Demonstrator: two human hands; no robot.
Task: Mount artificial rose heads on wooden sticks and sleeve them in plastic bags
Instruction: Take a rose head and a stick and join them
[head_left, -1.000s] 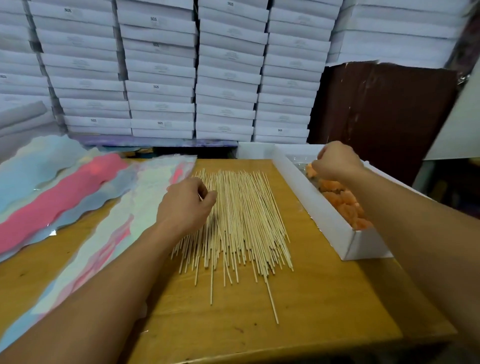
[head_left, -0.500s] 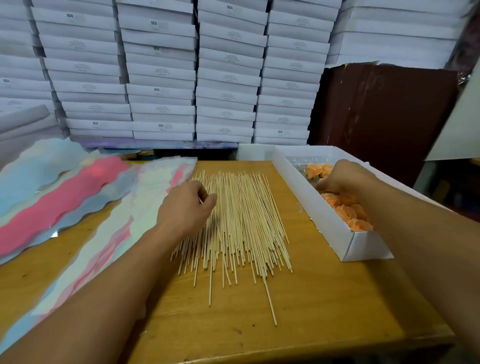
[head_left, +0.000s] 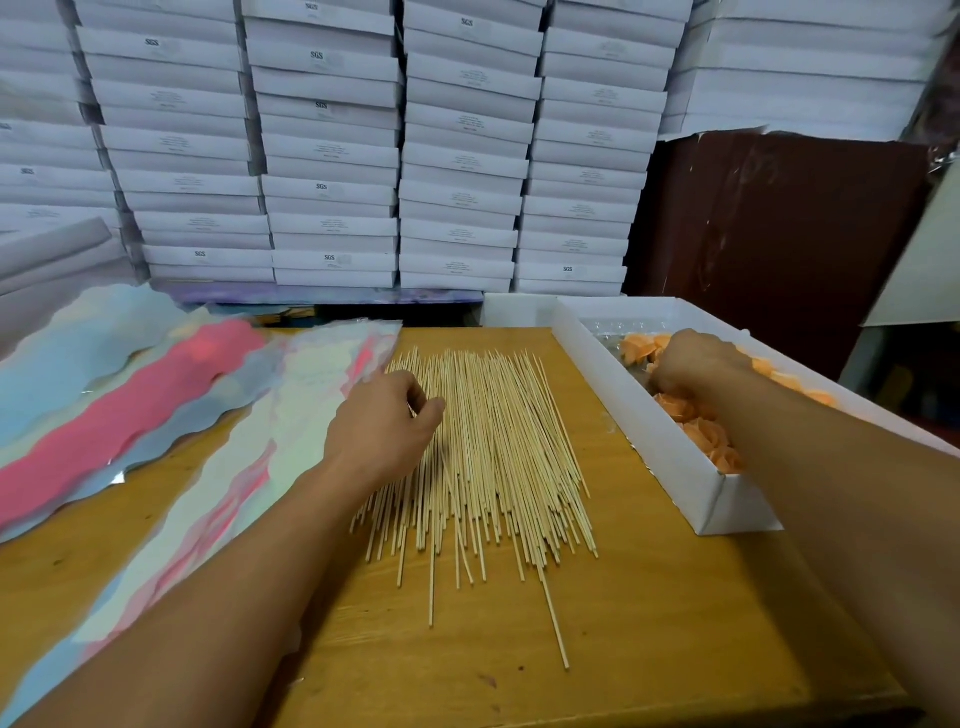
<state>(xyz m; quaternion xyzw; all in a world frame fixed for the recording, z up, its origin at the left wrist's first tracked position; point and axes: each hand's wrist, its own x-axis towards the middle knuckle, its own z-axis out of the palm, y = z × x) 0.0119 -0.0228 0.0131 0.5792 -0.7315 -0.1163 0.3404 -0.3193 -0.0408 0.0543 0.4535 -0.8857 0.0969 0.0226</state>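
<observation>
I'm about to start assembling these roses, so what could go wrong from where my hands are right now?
The left hand is picking from a loose fan of wooden sticks; it may lift several or scatter them, and a few strays already point toward the table's near edge.
The right hand is buried among the orange rose heads in the white box; its grip is hidden, so it could crush petals or pull out an extra head.

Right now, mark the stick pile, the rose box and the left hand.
stick pile (head_left: 498, 441), head view, middle of the spread.
rose box (head_left: 670, 457), head view, near side wall.
left hand (head_left: 382, 423), head view, back of the hand.
</observation>
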